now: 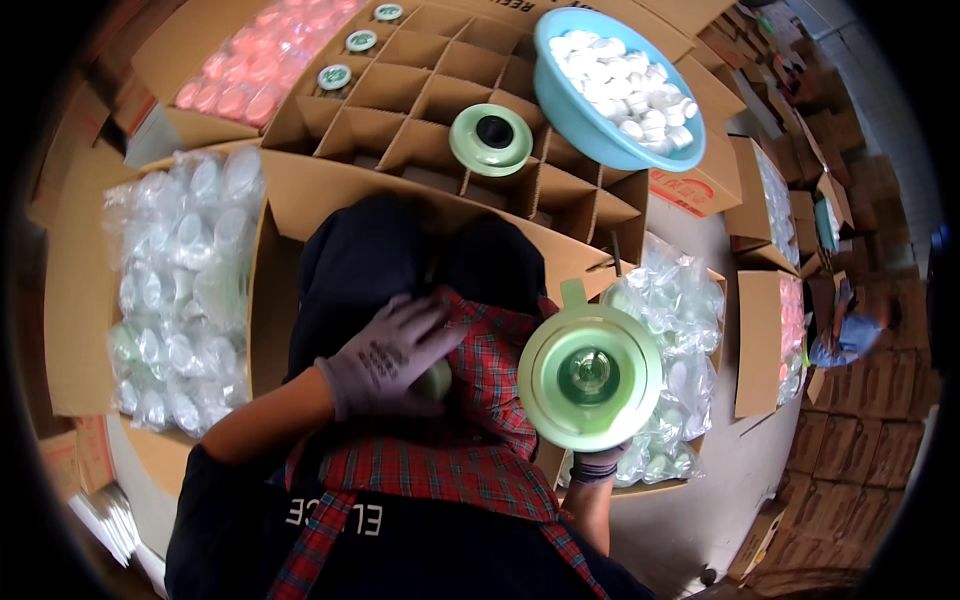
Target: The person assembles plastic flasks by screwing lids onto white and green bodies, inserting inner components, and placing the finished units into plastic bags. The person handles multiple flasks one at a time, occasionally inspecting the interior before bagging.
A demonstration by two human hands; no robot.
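My right hand (603, 460) wears a grey glove and grips a pale green thermos jug (540, 375) from below and behind. The jug's wide round mouth faces up, with a shiny glass-like inside and a tab at its far edge; most of that hand is hidden beneath it. Across my lap, over a red plaid apron (400, 482), lies my gloved left hand (385, 362). Between its thumb and fingers a pale green round part (435, 380) shows, mostly covered by the hand.
A divided carton (400, 180) ahead holds a pale green piece with black centre (490, 140) and several white-and-green round tops (334, 77). A blue basin (560, 115) holds white caps (625, 85). Bagged clear cups (185, 270) and pink parts (250, 65) fill other boxes. Far right, someone in blue (845, 340).
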